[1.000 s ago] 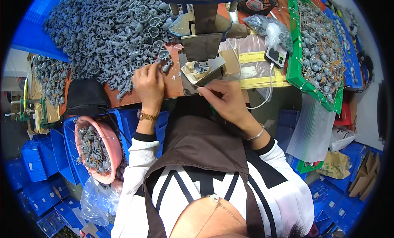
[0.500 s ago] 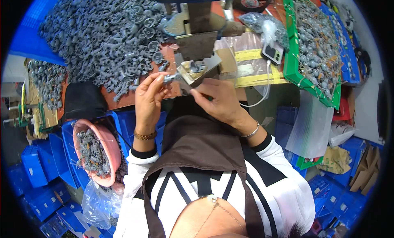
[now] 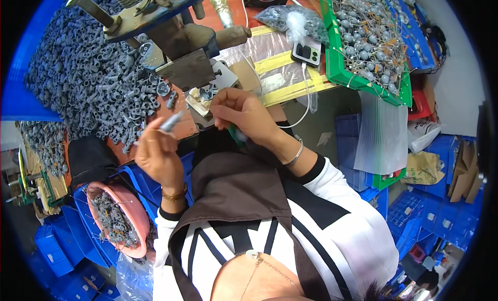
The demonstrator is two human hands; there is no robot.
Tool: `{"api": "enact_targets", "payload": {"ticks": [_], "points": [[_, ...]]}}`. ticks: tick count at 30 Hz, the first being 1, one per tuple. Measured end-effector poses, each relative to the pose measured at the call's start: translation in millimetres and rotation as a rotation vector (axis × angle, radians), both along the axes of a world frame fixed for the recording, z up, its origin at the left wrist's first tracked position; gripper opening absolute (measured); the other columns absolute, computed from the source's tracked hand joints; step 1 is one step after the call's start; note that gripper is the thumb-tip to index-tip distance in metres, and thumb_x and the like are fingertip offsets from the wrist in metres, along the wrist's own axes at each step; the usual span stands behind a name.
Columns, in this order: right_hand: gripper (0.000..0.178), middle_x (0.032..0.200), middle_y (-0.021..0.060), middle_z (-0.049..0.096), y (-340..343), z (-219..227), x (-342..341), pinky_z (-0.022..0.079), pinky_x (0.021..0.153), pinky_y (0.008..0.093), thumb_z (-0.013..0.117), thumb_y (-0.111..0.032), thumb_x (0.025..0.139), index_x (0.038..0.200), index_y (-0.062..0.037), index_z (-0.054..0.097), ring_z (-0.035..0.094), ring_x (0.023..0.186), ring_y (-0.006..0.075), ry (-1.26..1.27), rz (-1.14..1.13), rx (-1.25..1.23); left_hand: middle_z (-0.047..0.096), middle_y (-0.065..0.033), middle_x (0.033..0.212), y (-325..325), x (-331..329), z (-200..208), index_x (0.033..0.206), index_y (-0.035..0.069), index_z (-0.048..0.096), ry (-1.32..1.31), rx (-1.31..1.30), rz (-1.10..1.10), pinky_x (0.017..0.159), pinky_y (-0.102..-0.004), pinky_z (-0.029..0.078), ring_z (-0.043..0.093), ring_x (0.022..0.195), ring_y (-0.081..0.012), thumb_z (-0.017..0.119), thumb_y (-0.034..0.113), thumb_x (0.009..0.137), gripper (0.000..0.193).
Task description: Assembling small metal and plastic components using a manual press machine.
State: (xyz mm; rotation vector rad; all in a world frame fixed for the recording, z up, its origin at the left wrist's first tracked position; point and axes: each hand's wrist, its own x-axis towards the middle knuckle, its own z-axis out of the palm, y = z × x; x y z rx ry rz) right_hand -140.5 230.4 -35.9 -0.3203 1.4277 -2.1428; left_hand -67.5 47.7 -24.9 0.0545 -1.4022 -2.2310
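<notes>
My left hand (image 3: 158,158) is left of the press, its fingers closed round a small grey plastic part (image 3: 172,122), blurred by motion. My right hand (image 3: 246,117) is beside the press fixture, fingers curled and pinched together. A bit of something green (image 3: 234,132) shows under its fingers; what it is I cannot make out. On the cream block of the fixture (image 3: 198,101) sits a grey round plastic part (image 3: 208,91), right under the dark metal head of the press (image 3: 189,70). My right fingertips are close to that block.
A large heap of grey plastic parts (image 3: 98,78) covers the bench to the left. A green tray (image 3: 334,62) of grey balls and wires stands right, with a phone (image 3: 307,52) on a charging cable beside it. Below left is a pink basin (image 3: 145,207) of parts.
My left hand has moved away from the fixture, down and left, carrying the grey part. My right hand is now nearer the fixture block. The whole view has shifted and turned.
</notes>
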Motion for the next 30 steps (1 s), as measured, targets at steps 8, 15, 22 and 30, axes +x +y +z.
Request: {"api": "enact_targets", "payload": {"ticks": [8,15,22,30], "points": [[0.036,0.076,0.0032,0.063,-1.1,17.9,0.2,0.049,0.062,0.0217,0.058,-0.016,0.093,0.127,-0.0042,0.053,0.06,0.069,0.008,0.023,0.247,-0.04,0.055,-0.0038,0.07,8.8,-3.1,8.0,0.101,-0.007,0.065,-0.046,-0.64,-0.105,0.053,-0.0205,0.034,0.047,0.059,-0.0083,0.051,0.005,0.094,0.019],[0.037,0.08,0.0048,0.066,4.8,15.3,-4.2,0.049,0.062,0.0212,0.059,-0.015,0.093,0.127,-0.0042,0.051,0.061,0.068,0.0082,-0.096,0.288,-0.065,0.056,-0.0059,0.07,9.4,0.8,7.8,0.102,-0.007,0.063,-0.046,-0.293,-0.277,0.054,-0.0216,0.038,0.049,0.059,-0.01,0.048,0.012,0.097,0.024],[0.017,0.082,0.0046,0.067,3.7,16.5,-1.7,0.048,0.062,0.0211,0.064,-0.01,0.089,0.104,-0.0025,0.061,0.062,0.073,0.0076,0.04,0.164,-0.013,0.059,-0.0108,0.072,4.8,2.2,9.6,0.1,-0.001,0.054,0.169,0.067,-0.114,0.047,-0.027,0.042,0.05,0.053,-0.0147,0.035,0.026,0.103,0.032],[0.015,0.084,0.0058,0.068,0.8,5.1,7.9,0.048,0.066,0.0244,0.065,-0.006,0.086,0.1,-0.0008,0.064,0.063,0.075,0.0108,0.583,-0.096,0.196,0.059,-0.014,0.119,23.1,5.8,22.5,0.125,0.0,0.053,-0.04,-1.204,0.413,0.099,-0.041,0.04,0.055,0.114,-0.0271,0.07,0.006,0.081,0.047]]}}
